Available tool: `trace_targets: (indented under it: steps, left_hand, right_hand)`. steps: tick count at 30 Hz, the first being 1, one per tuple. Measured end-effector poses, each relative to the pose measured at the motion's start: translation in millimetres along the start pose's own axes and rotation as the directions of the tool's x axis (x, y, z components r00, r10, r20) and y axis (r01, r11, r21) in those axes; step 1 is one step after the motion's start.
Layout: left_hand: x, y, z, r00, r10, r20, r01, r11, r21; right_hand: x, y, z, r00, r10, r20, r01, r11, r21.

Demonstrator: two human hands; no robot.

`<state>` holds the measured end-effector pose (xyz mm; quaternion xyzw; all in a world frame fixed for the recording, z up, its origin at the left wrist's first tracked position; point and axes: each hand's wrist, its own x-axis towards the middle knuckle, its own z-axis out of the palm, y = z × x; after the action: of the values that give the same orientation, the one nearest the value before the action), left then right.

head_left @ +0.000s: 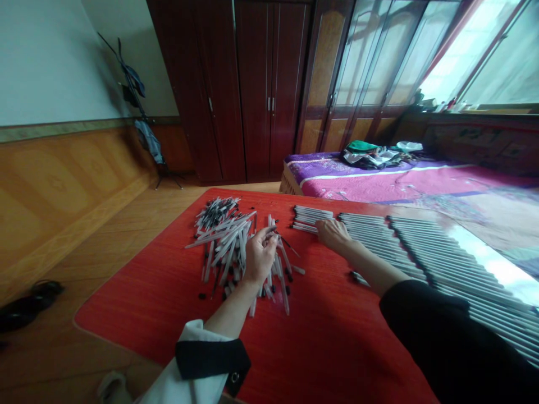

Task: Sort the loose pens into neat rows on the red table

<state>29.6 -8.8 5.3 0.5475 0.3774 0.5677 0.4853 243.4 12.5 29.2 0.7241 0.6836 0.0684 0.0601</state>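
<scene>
My left hand is closed in a pinch over a loose pile of clear pen barrels. A small dark piece shows near its fingertips, too small to name. Black caps and thin dark refills lie among the barrels. To the right, my right hand has its fingers closed at the right end of the nearest pen in a short row of pens. Its fingertips are partly hidden. Two longer rows, the middle row and the right row, lie side by side, black ends to the left.
The red table has rounded corners. A heap of small black and clear parts lies at its far left. Behind are a bed with folded clothes and a dark wardrobe. A coat stand is by the left wall.
</scene>
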Motion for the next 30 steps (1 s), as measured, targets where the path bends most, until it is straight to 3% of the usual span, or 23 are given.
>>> trace_targets:
  steps: [21,30]
  left_hand:
    - [6.1,6.1,-9.2,0.991,0.016,-0.13,-0.021,0.999,-0.04]
    - [9.5,4.3,-12.2,0.98,-0.004,-0.199,-0.002,1.0,-0.029]
  right_hand:
    - [9.0,13.3,3.6,0.999,0.028,-0.044,-0.027,1.0,0.011]
    - [20.2,-16.8,-0.2,0.988,-0.055,-0.146,0.066,0.995,0.07]
